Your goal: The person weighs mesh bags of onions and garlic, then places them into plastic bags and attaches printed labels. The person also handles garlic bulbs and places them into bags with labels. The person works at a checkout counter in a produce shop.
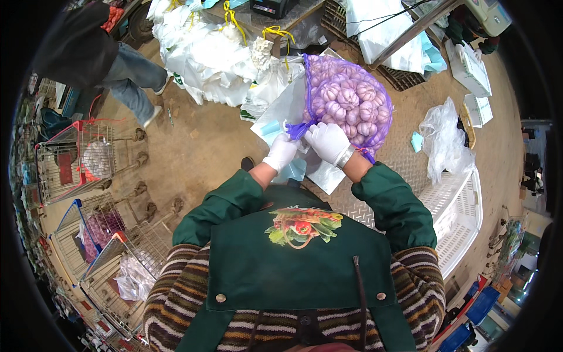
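A purple mesh bag full of garlic bulbs (352, 103) lies before me on a shiny flat sheet (286, 99). Its bunched purple neck (300, 130) points toward my hands. My right hand (326, 141), in a white glove, grips the mesh at the base of that neck. Just left of it, my gloved left hand (281, 152) pinches the neck's loose end, its fingertips partly hidden. Light-blue film (294, 169) hangs below my hands. A red and blue tie (364, 152) shows at the bag's lower corner, beside my right wrist.
White sacks tied with yellow bands (211, 57) are heaped ahead. Shopping carts (74, 158) stand at left, near a person in jeans (132, 83). At right are a white plastic crate (459, 220), clear plastic film (446, 136) and white boxes (470, 70). A metal post (413, 33) slants at upper right.
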Available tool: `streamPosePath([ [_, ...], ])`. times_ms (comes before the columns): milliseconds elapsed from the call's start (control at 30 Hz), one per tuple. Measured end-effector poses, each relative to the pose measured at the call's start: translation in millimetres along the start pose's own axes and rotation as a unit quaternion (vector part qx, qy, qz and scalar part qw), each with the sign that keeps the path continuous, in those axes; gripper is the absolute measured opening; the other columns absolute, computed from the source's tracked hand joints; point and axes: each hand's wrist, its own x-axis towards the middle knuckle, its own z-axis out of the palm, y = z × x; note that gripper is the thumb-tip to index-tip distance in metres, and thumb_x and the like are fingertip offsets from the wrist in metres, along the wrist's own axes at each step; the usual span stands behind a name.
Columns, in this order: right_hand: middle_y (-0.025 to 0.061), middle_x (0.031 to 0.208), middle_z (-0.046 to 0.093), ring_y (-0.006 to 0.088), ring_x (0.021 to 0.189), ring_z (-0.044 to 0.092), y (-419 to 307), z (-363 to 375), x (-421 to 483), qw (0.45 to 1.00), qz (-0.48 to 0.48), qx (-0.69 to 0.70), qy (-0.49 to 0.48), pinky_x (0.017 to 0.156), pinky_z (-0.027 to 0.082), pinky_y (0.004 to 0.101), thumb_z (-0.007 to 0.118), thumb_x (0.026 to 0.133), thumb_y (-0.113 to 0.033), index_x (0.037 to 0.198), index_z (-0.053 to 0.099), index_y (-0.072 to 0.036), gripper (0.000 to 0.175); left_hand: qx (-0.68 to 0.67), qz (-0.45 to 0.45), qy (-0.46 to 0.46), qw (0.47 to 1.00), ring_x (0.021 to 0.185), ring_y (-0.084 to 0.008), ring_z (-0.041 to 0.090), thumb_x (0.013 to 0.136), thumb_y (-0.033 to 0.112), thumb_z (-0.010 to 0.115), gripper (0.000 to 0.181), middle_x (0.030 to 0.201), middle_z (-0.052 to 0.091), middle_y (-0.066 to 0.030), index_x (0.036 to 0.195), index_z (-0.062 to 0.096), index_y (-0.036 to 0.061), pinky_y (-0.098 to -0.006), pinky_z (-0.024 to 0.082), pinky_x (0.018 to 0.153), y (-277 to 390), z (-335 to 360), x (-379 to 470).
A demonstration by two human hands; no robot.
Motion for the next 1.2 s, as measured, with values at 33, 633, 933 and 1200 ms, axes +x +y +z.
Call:
streamPosePath([
  [33, 0.0051, 0.082, 0.062, 0.0221, 0.077, 0.063, -0.1, 1.9, -0.5, 1.0, 0.001, -0.009, 0.001, 0.06, 0.051, 0.0373, 0.061, 0.08, -0.023, 0.08, 0.066, -0.012, 0.012, -0.033, -0.01, -0.006, 0.999, 0.063, -0.0159, 0.063, 0.093, 0.008, 0.055, 0.021, 0.081, 0.068, -0.0065, 0.108, 0.069, 0.0043, -0.0311, 0.05, 0.056, 2.9, 0.7, -0.9],
  [633, 0.002, 0.081, 0.058, 0.0204, 0.078, 0.06, 7.4, 5.3, 6.2, 0.998, -0.033, -0.054, -0.031, 0.056, 0.046, 0.0346, 0.06, 0.083, -0.025, 0.082, 0.066, -0.015, 0.012, -0.057, 0.002, 0.009, 0.998, 0.075, -0.0173, 0.062, 0.094, 0.004, 0.051, 0.026, 0.094, 0.065, -0.0054, 0.118, 0.061, 0.0018, -0.0333, 0.051, 0.067, 7.3, 11.4, 2.8],
  [933, 0.0113, 0.08, 0.065, 0.0312, 0.073, 0.066, -2.5, -21.7, -8.2, 0.964, 0.179, 0.195, 0.023, 0.063, 0.052, 0.0449, 0.06, 0.086, -0.026, 0.088, 0.066, -0.011, 0.016, -0.185, -0.064, -0.004, 0.981, 0.069, -0.0154, 0.062, 0.101, 0.015, 0.047, 0.023, 0.091, 0.067, -0.0067, 0.113, 0.064, 0.0043, -0.0305, 0.049, 0.06, 5.9, -5.8, -2.2],
  [1200, 0.0149, 0.089, 0.072, 0.0183, 0.072, 0.068, -36.6, 55.5, -35.0, 0.784, 0.401, 0.466, 0.094, 0.068, 0.054, 0.0318, 0.058, 0.096, -0.024, 0.109, 0.069, 0.001, 0.03, -0.188, -0.095, -0.074, 0.975, 0.063, -0.0188, 0.062, 0.096, 0.008, 0.052, 0.021, 0.083, 0.069, -0.0103, 0.112, 0.064, -0.0014, -0.0307, 0.05, 0.058, 20.4, -6.9, -8.4],
])
